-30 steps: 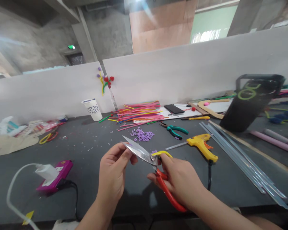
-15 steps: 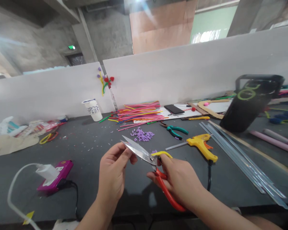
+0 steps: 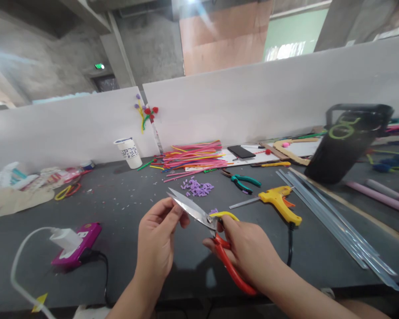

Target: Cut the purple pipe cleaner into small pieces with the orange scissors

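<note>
My right hand (image 3: 244, 243) grips a pair of scissors (image 3: 194, 209) by its red and yellow handles, with the blades pointing up and left, slightly parted. Thumb and fingers of my left hand (image 3: 161, 232) are pinched together at the blade tips. Whatever the left fingers hold, if anything, is hidden. Just beyond the blades lies a heap of short purple pieces (image 3: 197, 187). A few more purple bits sit behind the scissors' pivot.
Behind the heap is a bundle of pink and coloured pipe cleaners (image 3: 193, 156). Pliers (image 3: 244, 180), a yellow glue gun (image 3: 279, 201) and clear glue sticks (image 3: 332, 226) lie right. A black bottle (image 3: 341, 150) stands beyond. A paper cup (image 3: 129, 153) and purple power strip (image 3: 93, 235) are left.
Almost nothing differs. Both hands and the scissors stay at nearly the same place, and the gap between the blades looks slightly narrower.
</note>
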A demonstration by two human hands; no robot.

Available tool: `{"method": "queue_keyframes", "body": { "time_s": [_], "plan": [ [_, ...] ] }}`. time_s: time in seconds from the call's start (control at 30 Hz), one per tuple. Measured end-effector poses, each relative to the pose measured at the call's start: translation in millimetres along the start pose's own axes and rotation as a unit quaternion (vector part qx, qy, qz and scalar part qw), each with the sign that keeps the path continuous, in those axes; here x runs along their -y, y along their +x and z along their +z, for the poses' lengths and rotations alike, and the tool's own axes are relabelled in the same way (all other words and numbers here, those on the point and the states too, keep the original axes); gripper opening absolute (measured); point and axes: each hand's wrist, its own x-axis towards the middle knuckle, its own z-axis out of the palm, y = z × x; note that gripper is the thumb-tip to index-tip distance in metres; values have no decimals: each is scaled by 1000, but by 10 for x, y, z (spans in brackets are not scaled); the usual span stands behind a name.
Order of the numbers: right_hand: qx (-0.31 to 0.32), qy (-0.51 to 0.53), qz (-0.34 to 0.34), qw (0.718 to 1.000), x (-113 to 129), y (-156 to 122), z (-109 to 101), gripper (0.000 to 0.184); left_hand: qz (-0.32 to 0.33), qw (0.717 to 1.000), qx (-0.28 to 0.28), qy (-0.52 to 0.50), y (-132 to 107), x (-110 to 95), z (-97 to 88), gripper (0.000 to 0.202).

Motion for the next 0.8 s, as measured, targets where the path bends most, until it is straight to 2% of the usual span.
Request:
{"method": "queue_keyframes", "body": {
  "time_s": [0.13,0.23,0.33,0.47,0.53,0.67,0.8],
  "plan": [
    [62,87,39,993,25,13,-59,33,-6,1000,5,-12,14,-6,1,4],
    [120,197,61,971,37,35,-107,30,-9,1000,-1,-12,28,-13,-6,5],
    [119,307,85,940,19,80,-112,27,-26,999,6,18,43,-3,-13,5],
    [112,426,189,878,-28,162,-99,20,-77,990,65,98,65,60,-8,7],
    [107,462,205,856,-51,197,-111,17,-102,979,108,138,66,99,10,8],
    [107,502,191,837,-80,231,-148,15,-140,958,164,187,38,139,73,8],
    [130,501,231,824,-88,228,-147,10,-159,946,193,206,9,142,116,8]
  ]
}}
